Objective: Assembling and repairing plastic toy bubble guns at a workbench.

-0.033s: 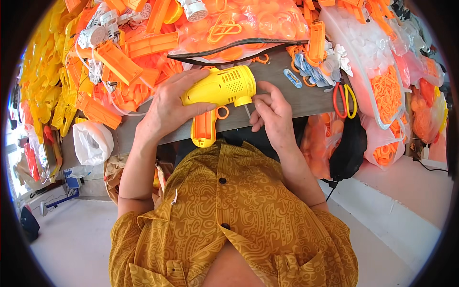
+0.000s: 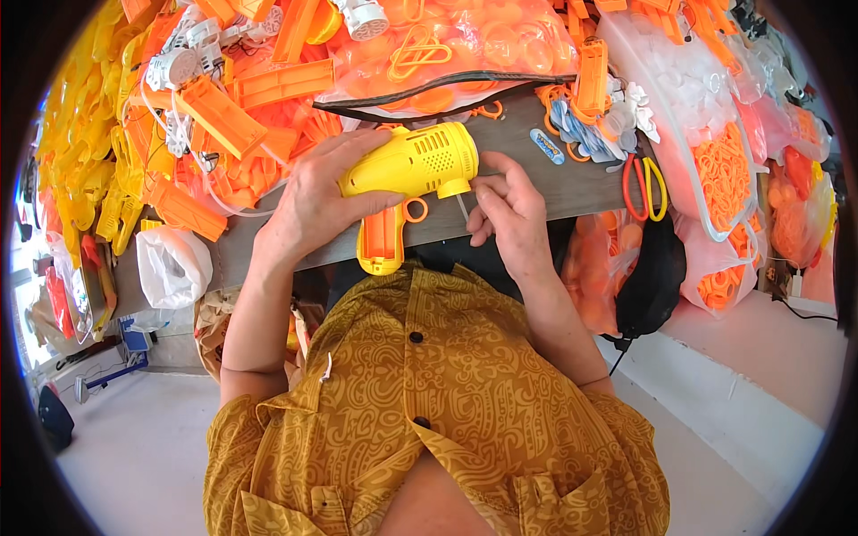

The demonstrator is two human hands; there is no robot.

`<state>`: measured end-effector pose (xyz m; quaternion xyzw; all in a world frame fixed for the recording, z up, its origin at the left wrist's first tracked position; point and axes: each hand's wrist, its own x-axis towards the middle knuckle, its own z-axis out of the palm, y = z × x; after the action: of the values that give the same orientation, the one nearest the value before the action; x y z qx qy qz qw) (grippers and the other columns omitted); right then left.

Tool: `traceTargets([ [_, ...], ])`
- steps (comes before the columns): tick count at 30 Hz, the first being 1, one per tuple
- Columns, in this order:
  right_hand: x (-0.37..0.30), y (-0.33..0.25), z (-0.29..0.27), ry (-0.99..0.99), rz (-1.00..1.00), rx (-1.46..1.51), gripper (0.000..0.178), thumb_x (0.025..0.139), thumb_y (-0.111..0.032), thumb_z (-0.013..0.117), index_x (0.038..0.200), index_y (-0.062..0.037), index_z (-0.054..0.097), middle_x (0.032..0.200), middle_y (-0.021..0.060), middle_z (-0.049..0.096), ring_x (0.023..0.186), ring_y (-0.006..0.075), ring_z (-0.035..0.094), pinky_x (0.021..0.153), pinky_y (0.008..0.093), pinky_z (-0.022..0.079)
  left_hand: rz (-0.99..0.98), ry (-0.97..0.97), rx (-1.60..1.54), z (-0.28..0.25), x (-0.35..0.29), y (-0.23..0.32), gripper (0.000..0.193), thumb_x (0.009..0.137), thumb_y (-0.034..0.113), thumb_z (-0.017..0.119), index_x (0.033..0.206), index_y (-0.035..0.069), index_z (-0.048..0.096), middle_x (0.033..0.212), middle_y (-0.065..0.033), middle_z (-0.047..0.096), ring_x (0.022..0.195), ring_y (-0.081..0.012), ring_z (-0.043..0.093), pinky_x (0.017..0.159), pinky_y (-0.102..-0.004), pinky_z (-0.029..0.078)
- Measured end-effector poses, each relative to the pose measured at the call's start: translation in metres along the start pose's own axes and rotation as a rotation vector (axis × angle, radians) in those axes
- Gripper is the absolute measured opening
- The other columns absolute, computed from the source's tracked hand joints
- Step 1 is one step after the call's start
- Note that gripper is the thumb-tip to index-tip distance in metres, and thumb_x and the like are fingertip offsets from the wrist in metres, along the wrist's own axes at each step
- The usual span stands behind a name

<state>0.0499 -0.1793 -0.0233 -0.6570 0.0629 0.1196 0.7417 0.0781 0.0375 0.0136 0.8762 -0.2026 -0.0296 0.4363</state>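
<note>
My left hand [image 2: 315,198] is wrapped around the rear of a yellow toy gun [image 2: 438,157], thumb along its near side. Its barrel points right, with slots and small holes in the casing. Below hangs the handle [image 2: 382,241], its orange inside showing, beside an orange trigger ring [image 2: 416,210]. A round yellow cap [image 2: 453,188] sticks out under the front end, and a thin clear tube [image 2: 463,207] shows below it. At that end is my right hand [image 2: 511,207], index finger by the muzzle, other fingers curled. Whatever its fingertips pinch, if anything, is hidden.
Orange plastic parts [image 2: 219,116] with white motor units heap at the left, near yellow shells [image 2: 85,134]. Beyond the gun lies a zip bag [image 2: 483,45] of orange pieces. Red-and-yellow-handled scissors [image 2: 657,189] hang over the table's right edge. A white bag [image 2: 174,268] hangs left.
</note>
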Motion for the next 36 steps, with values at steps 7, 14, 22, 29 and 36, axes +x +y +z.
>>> traceTargets([
  [7,0.0,-0.001,0.001,-0.001,-0.002,-0.014,0.035,0.086,-0.007,0.044,0.119,0.0034,0.038,0.086,0.0102,0.054,0.056,0.0102,0.053,0.043,0.0183,0.042,0.04,0.004,0.036,0.003,-0.001,-0.006,0.054,0.065,0.011,0.073,0.113,-0.003,0.051,0.111,-0.016,0.054,0.103,-0.0236,0.052,0.089,-0.032,0.04],
  [14,0.001,-0.002,0.002,-0.008,0.005,-0.025,0.034,0.086,-0.007,0.044,0.118,0.0033,0.039,0.082,0.0081,0.054,0.055,0.0094,0.052,0.042,0.0181,0.042,0.05,0.0,0.033,0.002,0.0,-0.006,0.054,0.065,0.01,0.073,0.113,-0.003,0.051,0.111,-0.0162,0.054,0.104,-0.0243,0.052,0.089,-0.0324,0.04],
  [22,0.001,-0.007,0.003,-0.009,0.021,-0.022,0.035,0.085,-0.008,0.046,0.118,0.0035,0.04,0.081,0.0088,0.055,0.055,0.009,0.052,0.042,0.018,0.041,0.029,-0.016,-0.011,0.0,0.001,-0.006,0.054,0.064,0.009,0.073,0.112,-0.003,0.052,0.11,-0.0163,0.054,0.103,-0.0251,0.052,0.088,-0.0327,0.04],
  [29,0.002,-0.009,0.004,-0.033,0.045,0.014,0.034,0.085,-0.009,0.047,0.116,0.0033,0.041,0.076,0.0069,0.054,0.052,0.0083,0.051,0.04,0.0177,0.041,0.059,-0.008,0.003,0.001,0.0,-0.01,0.054,0.064,0.009,0.073,0.112,-0.003,0.052,0.11,-0.0161,0.054,0.103,-0.0254,0.052,0.089,-0.0325,0.04],
  [36,0.003,-0.007,0.005,-0.03,0.054,0.044,0.033,0.086,-0.011,0.047,0.116,0.0023,0.042,0.079,0.0061,0.052,0.053,0.0078,0.051,0.04,0.0177,0.042,0.046,-0.011,0.051,-0.003,0.0,-0.008,0.055,0.064,0.009,0.073,0.113,-0.002,0.052,0.113,-0.0177,0.053,0.107,-0.0266,0.051,0.09,-0.0336,0.039],
])
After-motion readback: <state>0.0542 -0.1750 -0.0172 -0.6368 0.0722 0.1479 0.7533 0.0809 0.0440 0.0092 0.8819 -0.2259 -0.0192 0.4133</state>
